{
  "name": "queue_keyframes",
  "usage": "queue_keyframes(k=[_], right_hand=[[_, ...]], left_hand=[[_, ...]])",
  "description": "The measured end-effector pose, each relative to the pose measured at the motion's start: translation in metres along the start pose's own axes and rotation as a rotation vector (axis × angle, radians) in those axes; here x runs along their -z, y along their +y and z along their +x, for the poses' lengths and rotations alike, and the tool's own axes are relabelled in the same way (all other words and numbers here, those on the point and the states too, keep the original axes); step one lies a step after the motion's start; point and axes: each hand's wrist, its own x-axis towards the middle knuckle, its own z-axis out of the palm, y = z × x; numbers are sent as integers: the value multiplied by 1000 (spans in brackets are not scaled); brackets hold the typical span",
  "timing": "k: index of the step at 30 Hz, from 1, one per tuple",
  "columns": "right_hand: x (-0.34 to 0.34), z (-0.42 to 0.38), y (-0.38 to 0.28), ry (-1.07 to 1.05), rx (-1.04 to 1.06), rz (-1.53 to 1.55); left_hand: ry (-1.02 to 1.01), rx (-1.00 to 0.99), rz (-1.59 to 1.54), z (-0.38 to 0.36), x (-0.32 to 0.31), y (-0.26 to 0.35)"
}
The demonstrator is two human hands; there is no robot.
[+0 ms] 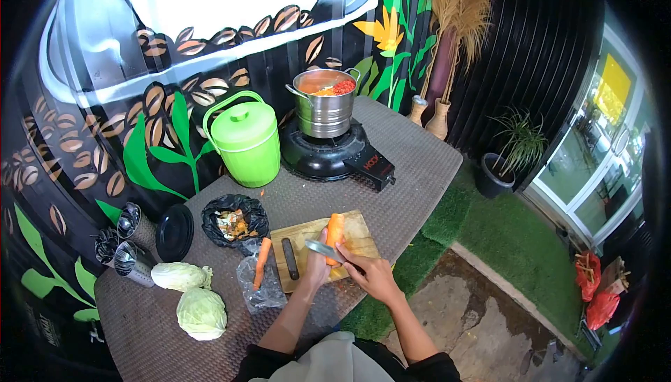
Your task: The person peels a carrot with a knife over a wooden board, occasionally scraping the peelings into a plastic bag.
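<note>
My left hand is wrapped round a thick peeled carrot, held upright over the wooden cutting board. In my right hand is a knife, its silver blade pointing left across the lower part of the carrot. A dark, narrow tool lies along the board's left side. Just left of the board, another carrot rests on a clear plastic bag. Behind that bag, a black plastic bag stands open with peelings and scraps inside.
A steel pot with orange and red pieces sits on a black portable stove. Beside it stands a green lidded bucket. Cabbage, napa cabbage and metal utensil holders occupy the table's left. The table edge runs along the right.
</note>
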Motion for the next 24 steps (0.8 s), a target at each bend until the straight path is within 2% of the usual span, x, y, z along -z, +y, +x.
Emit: queue_keyframes(k=[3,5,6,11,15,20,24], right_hand=[[15,2,-9,-86,-19,33],[22,5,-13,-221,-147,38],[22,5,-12,-221,-145,38],[16,3,-2,-175,-72,24],[14,3,-1,-202,-116,-19],[1,-2,-3,14,-24,-68],[-3,-4,-7,40,-40,-78]], left_hand=[[-9,-26,18,0,-3,4],[-22,-47,25,3,-2,6],[-53,-43,-1,4,2,5],[-91,-51,-13,9,7,1],[-28,-73,6,6,-1,2],[19,-16,-7,5,-4,2],[-21,20,10,8,4,1]])
